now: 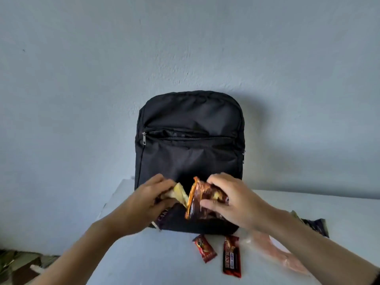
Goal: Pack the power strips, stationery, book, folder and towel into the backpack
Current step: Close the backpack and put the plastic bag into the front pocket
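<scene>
Head view: black backpack (190, 153) stood up at the far middle of the white surface (154, 260), back against the pale wall (82, 79), base towards the near side. Across the front, a pocket zip with its silver zip slider (144, 138) at the left end, slit gaping slightly near it. A second zip just visible on the right edge.

Low against the front of the backpack, both hands close together. Left hand (144, 200) grasping a crumpled yellow packet (180, 193), fingers curled over it. Right hand (232, 200) grasping an orange-brown packet (200, 198), thumb below and fingers wrapped over the top. Edges of the two packets almost touching. Just under the left hand, a purple wrapper (162, 218) lying against the backpack's base.

Nearer, on the surface: a small red packet (205, 248), and just right of it a dark brown bar (232, 257) lying lengthwise. Further right, partly under the right forearm, a clear plastic bag (273, 249) with pinkish contents, too blurred to identify. Beyond it, at the right, a dark wrapper (316, 225).
</scene>
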Demonstrator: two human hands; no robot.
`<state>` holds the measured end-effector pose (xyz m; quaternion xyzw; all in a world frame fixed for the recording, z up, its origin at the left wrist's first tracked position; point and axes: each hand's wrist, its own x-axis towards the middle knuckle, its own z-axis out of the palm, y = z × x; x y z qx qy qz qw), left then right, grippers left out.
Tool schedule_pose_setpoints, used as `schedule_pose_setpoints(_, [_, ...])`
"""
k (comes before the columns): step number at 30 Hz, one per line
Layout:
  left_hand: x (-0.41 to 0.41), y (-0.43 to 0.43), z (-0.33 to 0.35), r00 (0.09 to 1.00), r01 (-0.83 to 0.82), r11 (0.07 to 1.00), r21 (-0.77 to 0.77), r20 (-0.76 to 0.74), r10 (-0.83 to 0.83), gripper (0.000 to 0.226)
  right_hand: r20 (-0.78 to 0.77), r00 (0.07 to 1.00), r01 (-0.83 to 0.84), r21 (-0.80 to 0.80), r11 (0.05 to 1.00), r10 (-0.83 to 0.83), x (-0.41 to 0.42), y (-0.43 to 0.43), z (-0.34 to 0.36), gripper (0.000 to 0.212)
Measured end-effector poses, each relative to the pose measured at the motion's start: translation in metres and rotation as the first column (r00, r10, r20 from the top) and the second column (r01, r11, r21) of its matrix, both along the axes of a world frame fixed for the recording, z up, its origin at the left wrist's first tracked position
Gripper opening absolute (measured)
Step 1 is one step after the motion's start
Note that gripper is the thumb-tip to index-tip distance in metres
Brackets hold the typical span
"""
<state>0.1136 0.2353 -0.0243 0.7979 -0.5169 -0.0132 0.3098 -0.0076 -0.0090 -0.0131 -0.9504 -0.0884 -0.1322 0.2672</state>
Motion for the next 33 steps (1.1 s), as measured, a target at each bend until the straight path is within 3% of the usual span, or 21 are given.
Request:
schedule_pose_setpoints(4, [0.012, -0.023, 0.077, 0.993, -0.107, 0.940, -0.324, 0.009, 0.116, 0.031, 0.428, 0.880, 0.124, 0.208, 0.970, -0.204, 0.034, -0.007, 0.057, 0.028])
schedule_pose_setpoints(6, [0.023, -0.040, 0.100, 0.981, -0.163, 0.894, -0.418, 0.024, 0.190, 0.027, 0.488, 0.820, 0.206, 0.238, 0.949, -0.300, 0.052, -0.010, 0.079, 0.045])
schedule_pose_setpoints(9, [0.036, -0.065, 0.111, 0.960, -0.186, 0.862, -0.471, 0.099, 0.261, 0.022, 0.418, 0.836, 0.270, 0.250, 0.930, -0.355, 0.066, -0.007, 0.091, 0.056])
schedule_pose_setpoints(11, [0.047, -0.076, 0.105, 0.960, -0.148, 0.901, -0.409, 0.161, 0.230, 0.030, 0.308, 0.875, 0.313, 0.227, 0.922, -0.373, 0.067, -0.003, 0.089, 0.066])
schedule_pose_setpoints(14, [0.067, -0.078, 0.088, 0.963, 0.014, 0.977, -0.211, 0.266, 0.044, 0.037, 0.136, 0.910, 0.373, 0.146, 0.916, -0.392, 0.061, -0.006, 0.082, 0.079])
schedule_pose_setpoints(17, [0.085, -0.077, 0.082, 0.938, 0.130, 0.991, -0.013, 0.325, -0.119, 0.048, 0.089, 0.920, 0.370, 0.124, 0.921, -0.382, 0.061, -0.014, 0.083, 0.081])
schedule_pose_setpoints(18, [0.088, -0.076, 0.084, 0.930, 0.136, 0.989, 0.051, 0.338, -0.146, 0.047, 0.082, 0.925, 0.361, 0.118, 0.925, -0.372, 0.061, -0.015, 0.085, 0.078])
schedule_pose_setpoints(20, [0.084, -0.076, 0.093, 0.920, 0.052, 0.971, 0.233, 0.366, -0.137, 0.024, 0.085, 0.926, 0.358, 0.117, 0.926, -0.368, 0.063, -0.017, 0.089, 0.073])
schedule_pose_setpoints(21, [0.080, -0.076, 0.101, 0.930, 0.009, 0.937, 0.349, 0.341, -0.136, 0.027, 0.099, 0.918, 0.370, 0.131, 0.920, -0.383, 0.065, -0.018, 0.090, 0.072])
schedule_pose_setpoints(23, [0.073, -0.072, 0.114, 0.966, -0.045, 0.864, 0.501, 0.243, -0.091, 0.073, 0.142, 0.899, 0.391, 0.168, 0.905, -0.415, 0.068, -0.022, 0.093, 0.066])
schedule_pose_setpoints(25, [0.069, -0.068, 0.120, 0.961, -0.075, 0.830, 0.553, 0.264, -0.089, 0.094, 0.204, 0.884, 0.399, 0.141, 0.906, -0.421, 0.072, -0.025, 0.094, 0.055])
schedule_pose_setpoints(28, [0.069, -0.060, 0.121, 0.920, -0.103, 0.823, 0.558, 0.368, -0.135, 0.075, 0.331, 0.864, 0.410, -0.022, 0.912, -0.380, 0.078, -0.022, 0.093, 0.045])
schedule_pose_setpoints(30, [0.069, -0.056, 0.120, 0.953, -0.042, 0.874, 0.484, 0.283, -0.111, 0.047, 0.468, 0.830, 0.384, -0.084, 0.919, -0.304, 0.081, -0.018, 0.098, 0.044])
schedule_pose_setpoints(33, [0.066, -0.050, 0.122, 0.974, 0.071, 0.915, 0.396, 0.171, -0.149, 0.016, 0.506, 0.841, 0.210, 0.020, 0.978, -0.191, 0.091, -0.008, 0.106, 0.038])
